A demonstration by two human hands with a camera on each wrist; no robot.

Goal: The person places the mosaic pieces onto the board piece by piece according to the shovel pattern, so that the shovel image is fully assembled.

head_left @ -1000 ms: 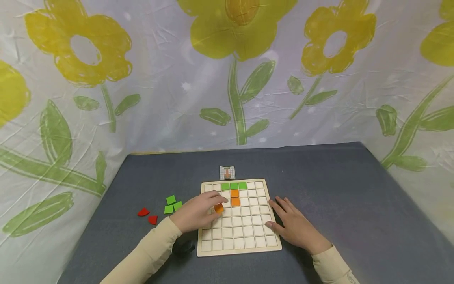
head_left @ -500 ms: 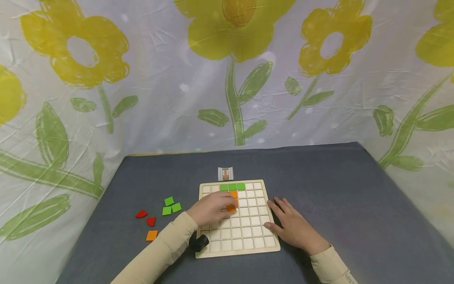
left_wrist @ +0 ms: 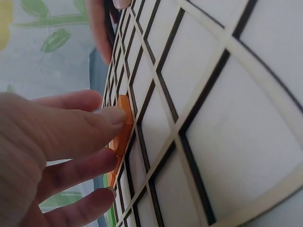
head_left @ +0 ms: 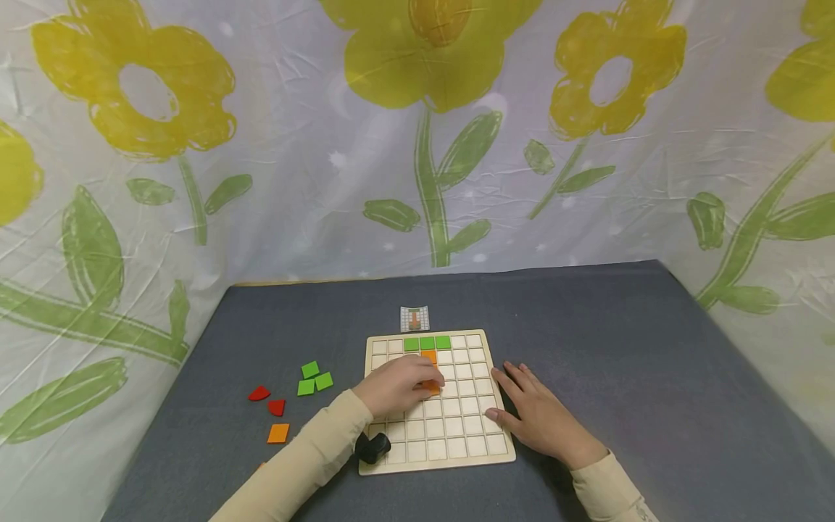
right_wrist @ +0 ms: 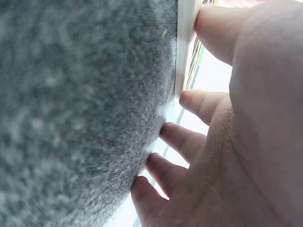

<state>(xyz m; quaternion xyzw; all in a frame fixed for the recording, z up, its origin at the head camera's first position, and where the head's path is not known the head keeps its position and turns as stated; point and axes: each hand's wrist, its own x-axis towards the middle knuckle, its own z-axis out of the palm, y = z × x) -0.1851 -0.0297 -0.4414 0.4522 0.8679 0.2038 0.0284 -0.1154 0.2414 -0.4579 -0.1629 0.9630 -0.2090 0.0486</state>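
Over the middle of the wooden grid board [head_left: 457, 448], my left hand [head_left: 396, 384] pinches an orange square tile [left_wrist: 124, 130] between thumb and fingers. The tile lies right at a cell of the grid, tilted slightly in the left wrist view. Above it in the same column is another orange tile [head_left: 428, 356], partly covered by the fingers. Three green tiles [head_left: 427, 343] fill cells in the board's far row. My right hand [head_left: 543, 417] rests at the board's right edge, fingers spread and thumb on the rim; the right wrist view shows the fingertips [right_wrist: 189, 98] there.
Left of the board lie three loose green tiles [head_left: 306, 387], two red quarter-round pieces [head_left: 277, 407] and an orange tile [head_left: 277, 433]. An orange corner [head_left: 261, 465] shows beside the left sleeve. A small printed card [head_left: 414, 319] lies beyond the board's far edge.
My left hand has carried the orange tile rightward across the board and down to the column of orange tiles. The loose orange tile came out from behind the sleeve. My right hand stays put.
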